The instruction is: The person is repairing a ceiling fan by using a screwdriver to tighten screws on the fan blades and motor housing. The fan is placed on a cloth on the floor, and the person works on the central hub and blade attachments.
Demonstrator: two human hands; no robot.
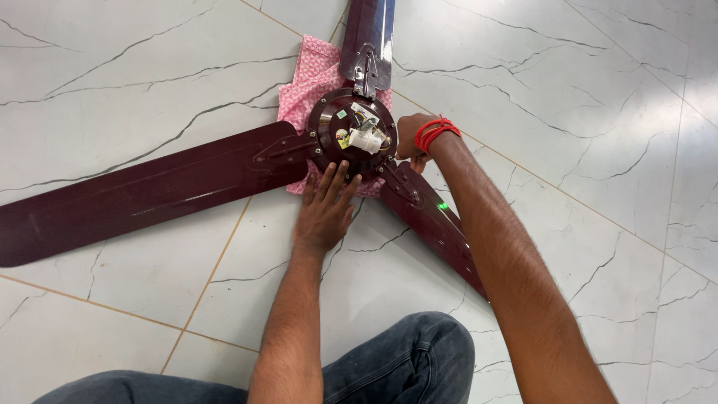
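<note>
A maroon ceiling fan lies upside down on the floor, its round motor housing (351, 133) resting on a pink patterned cloth (307, 82). White wiring parts sit on top of the housing. My left hand (325, 209) lies flat with fingers spread, fingertips touching the housing's near edge. My right hand (411, 138), with red thread around the wrist, is curled at the housing's right side where a blade bracket joins; what it grips is hidden.
Three maroon blades spread out: a long one to the left (134, 194), one going up (370, 34), one running down-right (434, 224) under my right forearm. White marble floor tiles (583, 97) surround the fan. My jeans-clad knee (404, 359) is at the bottom.
</note>
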